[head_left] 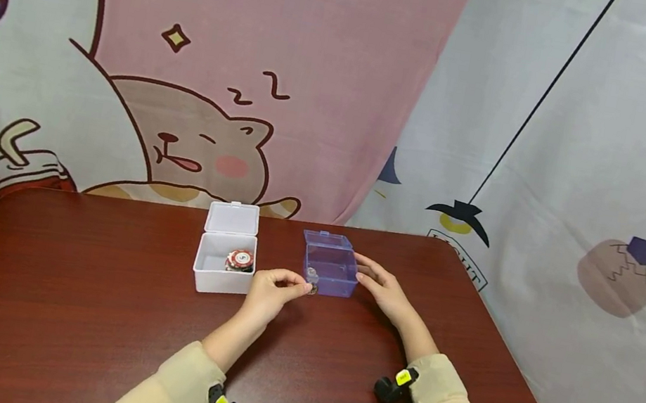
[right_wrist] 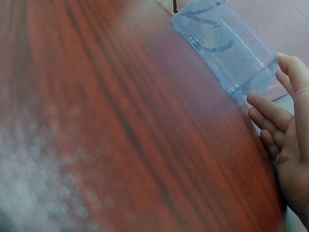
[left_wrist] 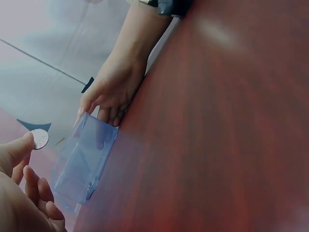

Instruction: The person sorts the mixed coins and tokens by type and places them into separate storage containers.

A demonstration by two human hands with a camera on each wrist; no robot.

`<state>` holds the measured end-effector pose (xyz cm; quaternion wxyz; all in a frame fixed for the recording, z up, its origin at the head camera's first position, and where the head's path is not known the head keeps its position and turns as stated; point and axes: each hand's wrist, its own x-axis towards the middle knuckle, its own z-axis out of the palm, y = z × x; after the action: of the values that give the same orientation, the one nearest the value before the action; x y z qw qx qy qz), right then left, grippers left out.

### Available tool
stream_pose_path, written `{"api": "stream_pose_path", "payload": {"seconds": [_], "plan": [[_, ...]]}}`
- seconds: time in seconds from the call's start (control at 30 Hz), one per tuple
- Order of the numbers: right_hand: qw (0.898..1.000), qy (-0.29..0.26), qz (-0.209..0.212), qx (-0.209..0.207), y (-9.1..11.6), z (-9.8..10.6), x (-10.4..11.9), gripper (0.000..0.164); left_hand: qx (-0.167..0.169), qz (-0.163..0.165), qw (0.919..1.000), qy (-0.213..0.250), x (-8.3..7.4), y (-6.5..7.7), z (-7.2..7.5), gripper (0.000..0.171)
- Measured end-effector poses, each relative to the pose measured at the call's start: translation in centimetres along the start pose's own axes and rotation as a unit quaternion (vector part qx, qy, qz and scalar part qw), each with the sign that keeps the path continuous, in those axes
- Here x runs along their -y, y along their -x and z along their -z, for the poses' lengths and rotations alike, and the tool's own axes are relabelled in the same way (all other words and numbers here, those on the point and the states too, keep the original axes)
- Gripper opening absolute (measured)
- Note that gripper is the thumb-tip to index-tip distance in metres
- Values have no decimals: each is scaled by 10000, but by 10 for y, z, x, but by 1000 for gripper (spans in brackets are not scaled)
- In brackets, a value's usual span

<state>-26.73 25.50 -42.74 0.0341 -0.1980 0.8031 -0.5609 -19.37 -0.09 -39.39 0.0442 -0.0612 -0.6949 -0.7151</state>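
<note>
My left hand (head_left: 275,293) pinches a silver coin (left_wrist: 40,138) upright between thumb and forefinger, by the front left corner of a see-through purple-blue box (head_left: 329,286). That box stands on the table with its lid raised at the back. Small round coin-like things (head_left: 311,274) show at its left side. On the other side, my right hand (head_left: 387,294) rests against the box's right wall, its fingers (right_wrist: 270,110) fairly straight and touching the corner. Left of my left hand sits a white box (head_left: 213,281), its lid up.
Inside the white box lies a stack of poker chips (head_left: 240,260), a red and white one on top. Both boxes stand on a dark red-brown wooden table (head_left: 85,318). Behind the table hangs a cloth (head_left: 344,77) printed with cartoon animals.
</note>
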Motion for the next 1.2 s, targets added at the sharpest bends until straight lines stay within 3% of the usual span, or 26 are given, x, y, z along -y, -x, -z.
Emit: {"api": "stream_pose_path", "payload": {"seconds": [0.33, 0.57, 0.97, 1.2], "plan": [[10000, 55, -56, -15, 0, -1, 0, 47, -574, 57, 9977, 355, 41, -32, -10, 16], [10000, 76, -64, -1, 1, -1, 0, 47, -905, 156, 9954, 290, 45, -47, -14, 16], [9999, 63, -120, 14, 1, 0, 0, 48, -1220, 42, 9913, 490, 44, -68, -27, 16], [9999, 31, -119, 9, 0, 1, 1, 47, -1362, 58, 9906, 127, 38, -82, -34, 13]]}}
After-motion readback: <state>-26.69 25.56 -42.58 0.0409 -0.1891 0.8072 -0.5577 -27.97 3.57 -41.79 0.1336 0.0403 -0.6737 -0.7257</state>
